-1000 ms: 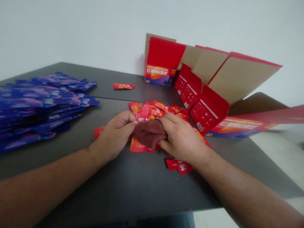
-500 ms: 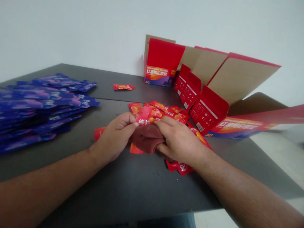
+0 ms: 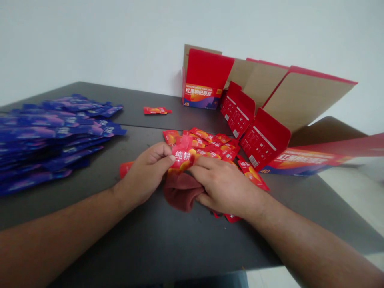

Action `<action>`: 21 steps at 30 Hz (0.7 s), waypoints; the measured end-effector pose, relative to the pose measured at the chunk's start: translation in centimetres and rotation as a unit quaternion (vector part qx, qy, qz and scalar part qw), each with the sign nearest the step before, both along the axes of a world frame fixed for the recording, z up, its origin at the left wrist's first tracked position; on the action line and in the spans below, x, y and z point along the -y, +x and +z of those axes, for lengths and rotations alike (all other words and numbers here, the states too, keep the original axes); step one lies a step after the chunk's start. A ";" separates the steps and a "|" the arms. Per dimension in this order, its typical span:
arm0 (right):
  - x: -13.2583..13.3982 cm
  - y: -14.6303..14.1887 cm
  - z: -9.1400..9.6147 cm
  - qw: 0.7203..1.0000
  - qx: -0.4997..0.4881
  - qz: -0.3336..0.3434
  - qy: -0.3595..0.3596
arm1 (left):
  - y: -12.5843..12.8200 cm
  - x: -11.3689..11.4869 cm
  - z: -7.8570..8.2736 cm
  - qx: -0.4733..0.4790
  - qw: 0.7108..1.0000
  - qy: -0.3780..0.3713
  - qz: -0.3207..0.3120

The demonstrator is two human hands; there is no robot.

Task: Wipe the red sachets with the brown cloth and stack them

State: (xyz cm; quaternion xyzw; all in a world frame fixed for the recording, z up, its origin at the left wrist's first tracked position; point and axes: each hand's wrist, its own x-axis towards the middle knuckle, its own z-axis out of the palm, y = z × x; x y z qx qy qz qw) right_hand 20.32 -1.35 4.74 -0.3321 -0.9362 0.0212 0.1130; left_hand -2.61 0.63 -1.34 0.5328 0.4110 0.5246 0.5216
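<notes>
My left hand [image 3: 144, 174] pinches the top of a red printed sachet [image 3: 182, 157] between thumb and fingers. My right hand [image 3: 223, 190] lies just right of that sachet, its fingers closed over a folded maroon cloth [image 3: 180, 193] that hangs below the sachet. Under and behind both hands lies a loose heap of red sachets [image 3: 210, 145] on the dark table [image 3: 156, 244]. One more red sachet [image 3: 253, 175] lies beside my right hand, and the hand hides part of the heap.
A large stack of blue-purple sachets [image 3: 51, 138] covers the table's left side. A lone red sachet [image 3: 156, 111] lies farther back. An opened red and tan cardboard carton [image 3: 262, 96] stands at the back right, its flaps spread past the table edge.
The maroon cloth has slid down and left, showing more of the held sachet. My right hand has moved left and covers the lower red sachets.
</notes>
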 end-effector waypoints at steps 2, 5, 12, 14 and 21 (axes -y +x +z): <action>0.0 0.1 0.0 0.999 -0.014 -0.033 0.016 | 0.0 0.0 0.0 -0.002 1.000 0.001 0.000; -0.3 0.3 0.1 0.993 -0.043 -0.104 0.034 | 0.1 0.0 -0.1 0.009 1.000 0.011 0.016; 0.2 0.0 0.1 1.000 0.009 0.009 -0.010 | 0.0 0.1 0.0 -0.012 1.000 -0.012 -0.003; 0.1 0.0 0.2 1.000 -0.002 -0.022 0.003 | -0.1 0.0 0.1 -0.009 1.000 -0.008 0.003; -0.2 0.2 0.1 0.998 -0.013 -0.065 0.012 | 0.0 0.0 -0.1 0.000 1.000 0.002 0.005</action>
